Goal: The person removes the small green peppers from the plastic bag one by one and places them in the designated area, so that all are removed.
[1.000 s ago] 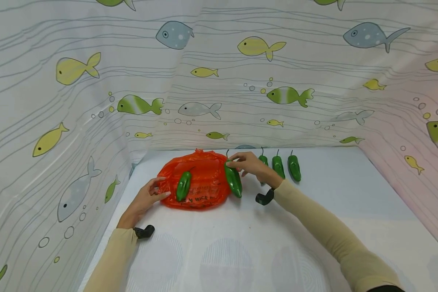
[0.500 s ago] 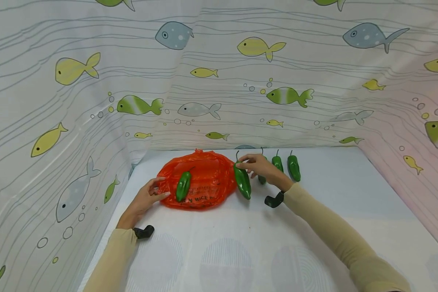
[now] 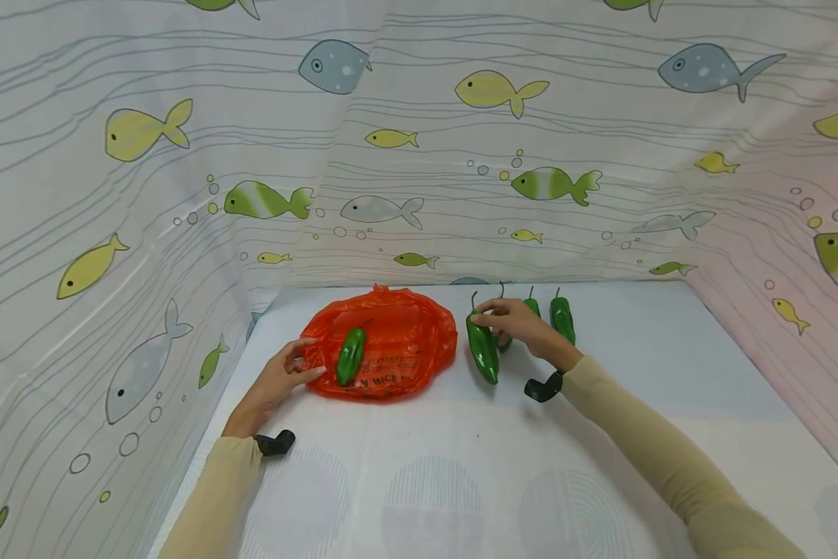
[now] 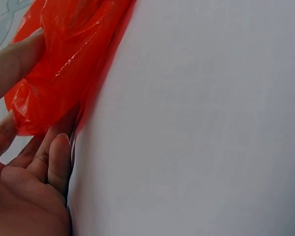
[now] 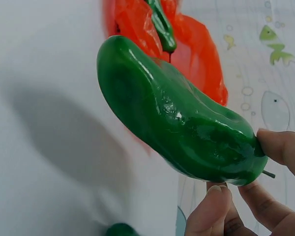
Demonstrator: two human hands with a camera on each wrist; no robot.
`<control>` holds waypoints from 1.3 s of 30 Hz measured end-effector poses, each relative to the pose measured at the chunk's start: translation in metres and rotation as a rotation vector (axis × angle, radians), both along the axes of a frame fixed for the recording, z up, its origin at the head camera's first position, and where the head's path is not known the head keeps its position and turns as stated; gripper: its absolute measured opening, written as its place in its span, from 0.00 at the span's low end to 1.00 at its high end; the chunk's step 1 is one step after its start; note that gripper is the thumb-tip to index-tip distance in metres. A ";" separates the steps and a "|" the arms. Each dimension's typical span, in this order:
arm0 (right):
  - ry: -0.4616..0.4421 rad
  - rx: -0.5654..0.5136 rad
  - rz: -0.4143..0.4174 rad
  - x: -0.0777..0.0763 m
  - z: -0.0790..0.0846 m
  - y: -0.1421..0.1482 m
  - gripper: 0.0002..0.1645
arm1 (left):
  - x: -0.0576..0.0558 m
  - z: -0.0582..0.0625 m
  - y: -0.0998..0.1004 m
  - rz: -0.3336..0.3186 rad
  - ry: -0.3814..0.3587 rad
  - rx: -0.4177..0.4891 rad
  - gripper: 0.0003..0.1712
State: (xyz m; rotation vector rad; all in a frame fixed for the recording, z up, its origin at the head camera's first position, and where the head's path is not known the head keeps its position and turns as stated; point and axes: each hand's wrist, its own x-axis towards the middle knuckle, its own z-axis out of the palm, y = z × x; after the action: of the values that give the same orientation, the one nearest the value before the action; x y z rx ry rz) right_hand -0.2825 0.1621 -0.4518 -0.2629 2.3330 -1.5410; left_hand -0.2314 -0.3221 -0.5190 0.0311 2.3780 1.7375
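My right hand (image 3: pixel 519 322) pinches a green chili pepper (image 3: pixel 483 353) near its stem end, with the long body slanting down. In the right wrist view this pepper (image 5: pixel 172 113) is raised over the table, its shadow beneath it. My left hand (image 3: pixel 279 378) touches the left edge of a red plastic bag (image 3: pixel 398 318), thumb and fingers spread apart around that edge. The left wrist view has the crinkled bag (image 4: pixel 69 59) between thumb and fingers, hiding some fingertips. Another green pepper (image 3: pixel 352 355) lies on the bag's left half.
Several more green peppers stand in a row behind and right of my right hand, among them the rightmost pepper (image 3: pixel 562 318); the hand partly covers others. A white cloth-covered table (image 3: pixel 419 481) lies beneath. Fish-printed curtains (image 3: pixel 432 210) enclose the back and sides.
My right hand has moved to the right with its pepper, from over the bag's right edge to beside the row of peppers. The left hand and bag have stayed put.
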 end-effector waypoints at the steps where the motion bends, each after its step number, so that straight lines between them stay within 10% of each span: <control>1: 0.000 -0.008 -0.004 0.000 -0.001 0.003 0.29 | 0.000 0.000 0.000 -0.003 0.005 -0.001 0.43; 39: -0.050 0.035 -0.211 0.012 -0.016 0.110 0.39 | -0.001 0.000 0.001 -0.001 0.002 0.026 0.42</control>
State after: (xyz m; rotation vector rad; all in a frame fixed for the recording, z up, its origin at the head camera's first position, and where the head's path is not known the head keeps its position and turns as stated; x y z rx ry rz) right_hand -0.2707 0.2723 -0.4677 0.0322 2.4096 -1.5794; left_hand -0.2323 -0.3214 -0.5194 0.0373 2.3569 1.7684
